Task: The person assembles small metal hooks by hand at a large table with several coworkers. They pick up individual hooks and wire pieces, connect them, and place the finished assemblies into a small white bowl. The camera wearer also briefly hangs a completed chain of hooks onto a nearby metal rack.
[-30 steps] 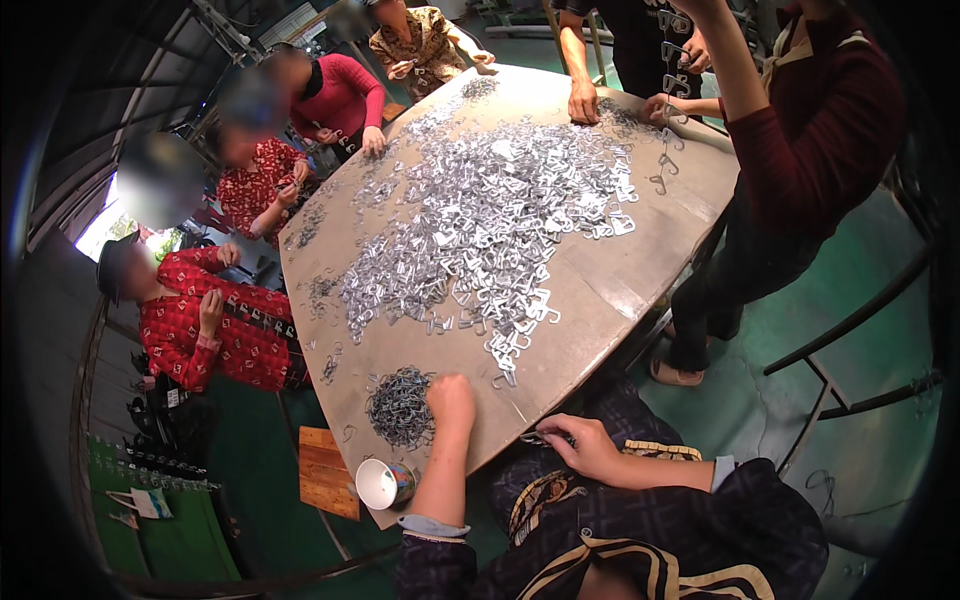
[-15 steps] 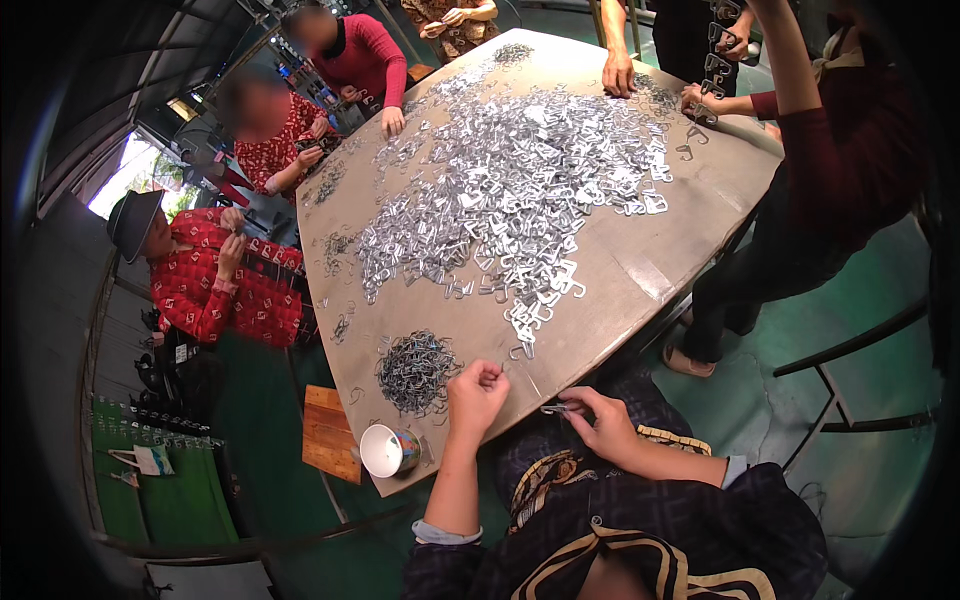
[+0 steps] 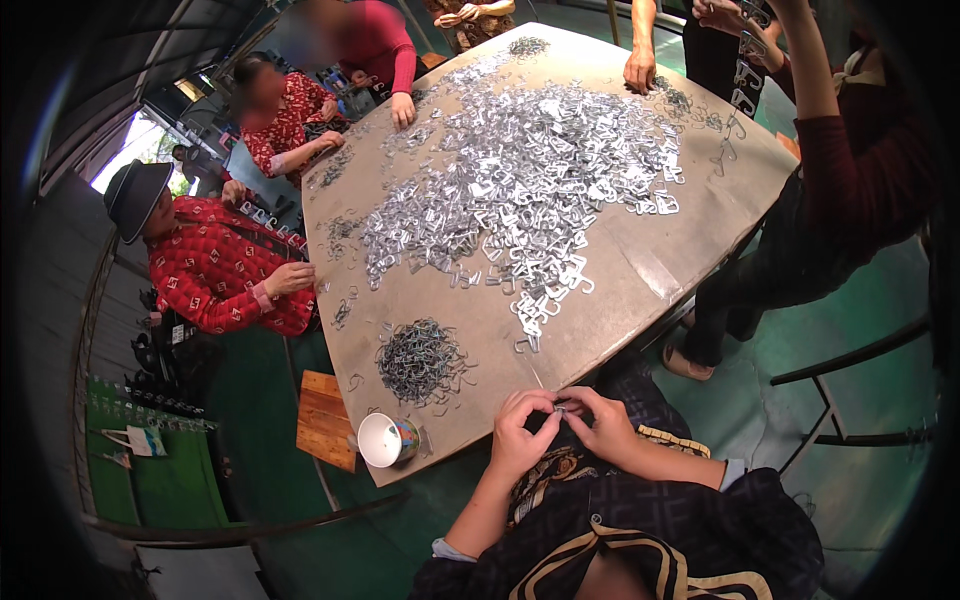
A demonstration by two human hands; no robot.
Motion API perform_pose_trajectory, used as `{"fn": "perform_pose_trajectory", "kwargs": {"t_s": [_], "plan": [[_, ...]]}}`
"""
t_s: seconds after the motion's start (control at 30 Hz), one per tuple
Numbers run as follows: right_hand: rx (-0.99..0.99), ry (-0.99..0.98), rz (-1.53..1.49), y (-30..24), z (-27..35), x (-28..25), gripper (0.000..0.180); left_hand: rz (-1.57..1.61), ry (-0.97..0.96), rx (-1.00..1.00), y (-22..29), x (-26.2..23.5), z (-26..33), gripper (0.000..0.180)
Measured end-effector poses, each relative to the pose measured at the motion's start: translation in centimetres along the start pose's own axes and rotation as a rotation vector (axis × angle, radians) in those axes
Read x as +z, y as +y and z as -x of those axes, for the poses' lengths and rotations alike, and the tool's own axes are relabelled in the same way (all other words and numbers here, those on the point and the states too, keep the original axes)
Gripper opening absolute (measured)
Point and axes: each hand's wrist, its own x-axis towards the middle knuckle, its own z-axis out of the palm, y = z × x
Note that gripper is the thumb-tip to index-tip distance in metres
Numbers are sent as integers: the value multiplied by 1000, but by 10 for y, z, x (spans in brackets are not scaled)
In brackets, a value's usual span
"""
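My left hand [image 3: 520,435] and my right hand [image 3: 600,422] meet just off the near edge of the brown table [image 3: 640,275], above my lap. Together they pinch a small silver metal clip [image 3: 560,408] between the fingertips. A dark heap of small wire rings [image 3: 420,360] lies on the table just left of my hands. A large spread of shiny metal clips [image 3: 530,190] covers the middle of the table.
A white paper cup [image 3: 380,440] stands at the table's near left corner. A wooden stool [image 3: 325,435] is below it. Several people sit or stand round the far and left sides, their hands at the clips. Metal chair legs [image 3: 850,400] stand on the green floor at right.
My left hand has come back from the wire ring heap. Both hands have drawn together off the table edge and now hold a clip between them.
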Motion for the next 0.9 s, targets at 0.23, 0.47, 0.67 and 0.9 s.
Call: {"fn": "perform_pose_trajectory", "kwargs": {"t_s": [0.23, 0.47, 0.67, 0.9], "plan": [[-96, 8, 10, 12, -15, -11, 26, 276, 47, -99, 0, 8, 14, 13], [-145, -45, 430, 52, -81, 6, 32, 241, 51, -41, 0, 8, 20, 15], [-133, -62, 578, 68, -104, 23, 30, 197, 39, -41, -1, 8, 24, 14], [102, -104, 11, 42, -87, 7, 12, 194, 82, -86, -3, 13, 24, 12]]}}
